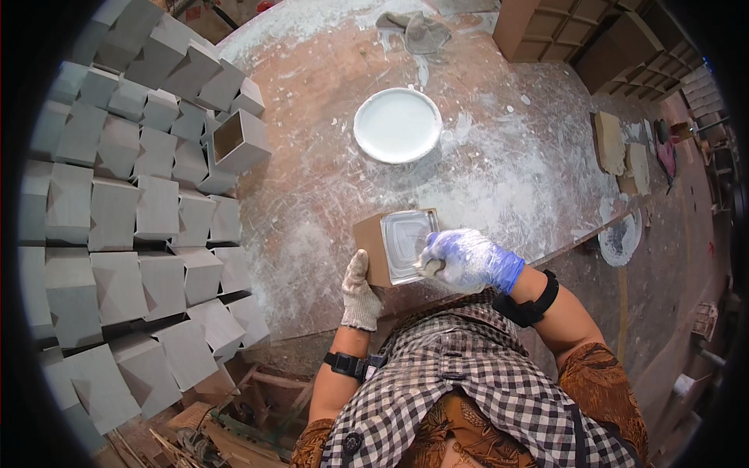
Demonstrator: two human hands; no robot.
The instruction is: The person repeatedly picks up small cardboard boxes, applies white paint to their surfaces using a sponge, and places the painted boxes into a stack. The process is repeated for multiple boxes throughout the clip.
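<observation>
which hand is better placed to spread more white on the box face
Probably the right hand: it is smeared white and sits at the white-coated face, while the left hand holds the box.

White-smeared table (304, 168) under tub (399, 161), cloth (425, 35)

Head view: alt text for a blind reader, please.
A gloved left hand steadies a brown box, the blue-gloved right hand at its white-coated face. Beyond sits a round tub of white liquid; pale grey boxes are stacked left.
</observation>
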